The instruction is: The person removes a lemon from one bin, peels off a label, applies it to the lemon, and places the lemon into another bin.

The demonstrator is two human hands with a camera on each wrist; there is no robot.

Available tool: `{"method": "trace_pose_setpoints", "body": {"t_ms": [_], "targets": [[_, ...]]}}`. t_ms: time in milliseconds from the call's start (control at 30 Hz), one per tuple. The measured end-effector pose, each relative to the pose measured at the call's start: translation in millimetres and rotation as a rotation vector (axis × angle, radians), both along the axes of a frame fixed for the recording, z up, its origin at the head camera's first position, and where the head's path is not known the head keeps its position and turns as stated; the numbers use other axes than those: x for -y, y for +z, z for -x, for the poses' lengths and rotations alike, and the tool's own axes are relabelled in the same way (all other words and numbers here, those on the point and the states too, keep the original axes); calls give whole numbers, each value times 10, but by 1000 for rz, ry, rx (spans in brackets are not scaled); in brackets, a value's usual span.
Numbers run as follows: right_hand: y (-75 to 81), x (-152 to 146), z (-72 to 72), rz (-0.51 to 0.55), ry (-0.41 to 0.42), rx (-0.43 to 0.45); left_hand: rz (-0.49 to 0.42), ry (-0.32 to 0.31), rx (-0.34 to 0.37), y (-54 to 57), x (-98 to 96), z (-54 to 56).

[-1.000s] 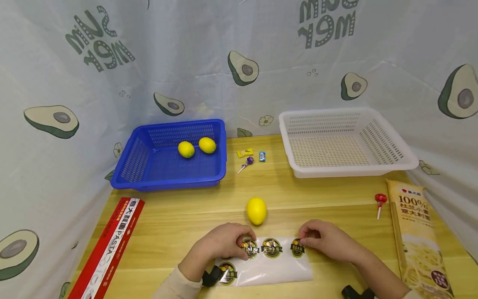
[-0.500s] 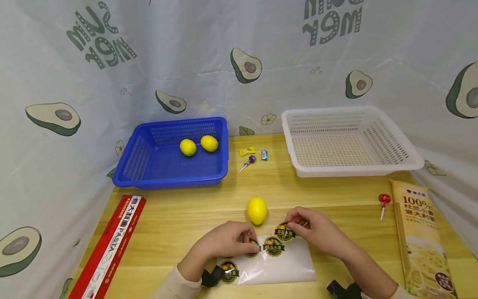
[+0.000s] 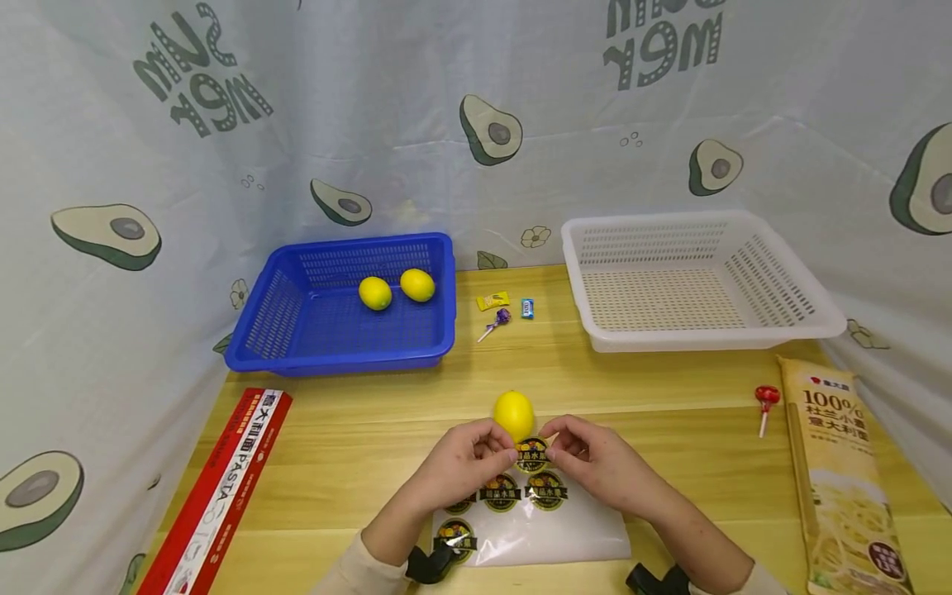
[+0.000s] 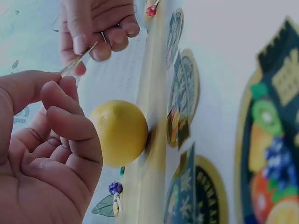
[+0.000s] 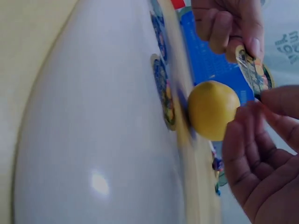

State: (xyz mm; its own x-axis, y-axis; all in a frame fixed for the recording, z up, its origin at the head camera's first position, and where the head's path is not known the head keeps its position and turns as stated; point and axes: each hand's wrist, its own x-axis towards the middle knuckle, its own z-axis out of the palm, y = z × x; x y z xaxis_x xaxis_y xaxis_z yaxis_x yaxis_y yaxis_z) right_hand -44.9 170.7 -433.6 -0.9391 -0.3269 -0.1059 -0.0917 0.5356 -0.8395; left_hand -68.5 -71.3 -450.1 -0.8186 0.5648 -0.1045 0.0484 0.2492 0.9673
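Observation:
A round fruit-print sticker [image 3: 531, 455] is held up between both hands, above the far edge of a white sticker sheet [image 3: 550, 541]. My left hand [image 3: 464, 463] pinches its left edge between thumb and index finger. At its other edge, the thumb and index finger of my right hand [image 3: 606, 464] pinch it too; the left wrist view shows the sticker [image 4: 80, 59] nearly edge-on. Just beyond the fingertips a yellow lemon [image 3: 513, 415] rests on the table, apart from the hands in the right wrist view. Several more stickers [image 3: 546, 491] lie on the sheet.
A blue basket [image 3: 327, 364] with two lemons [image 3: 375, 293] stands back left, a white basket [image 3: 706, 340] back right. Between them lie two small candies [image 3: 492, 301] and a purple lollipop [image 3: 500, 318]. A red pasta box [image 3: 223, 487], red lollipop [image 3: 767, 397] and pasta bag [image 3: 840, 471] flank the sides.
My right hand has peeled the sticker off the sheet and carried it left. My left hand has left the sheet, moved slightly right and up, and now pinches the sticker's other edge.

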Motion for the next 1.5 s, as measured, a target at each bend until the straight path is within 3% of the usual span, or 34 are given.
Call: {"method": "trace_pose_setpoints", "body": {"t_ms": [233, 500, 900, 1500], "targets": [[-7, 99, 152, 101, -115, 23, -36, 104, 54, 53, -4, 180], [-83, 207, 374, 89, -214, 46, -51, 190, 81, 34, -28, 387], [-99, 220, 452, 50, -241, 60, -6, 209, 61, -27, -36, 457], [-148, 241, 495, 20, -246, 81, 36, 232, 108, -47, -33, 501]]}}
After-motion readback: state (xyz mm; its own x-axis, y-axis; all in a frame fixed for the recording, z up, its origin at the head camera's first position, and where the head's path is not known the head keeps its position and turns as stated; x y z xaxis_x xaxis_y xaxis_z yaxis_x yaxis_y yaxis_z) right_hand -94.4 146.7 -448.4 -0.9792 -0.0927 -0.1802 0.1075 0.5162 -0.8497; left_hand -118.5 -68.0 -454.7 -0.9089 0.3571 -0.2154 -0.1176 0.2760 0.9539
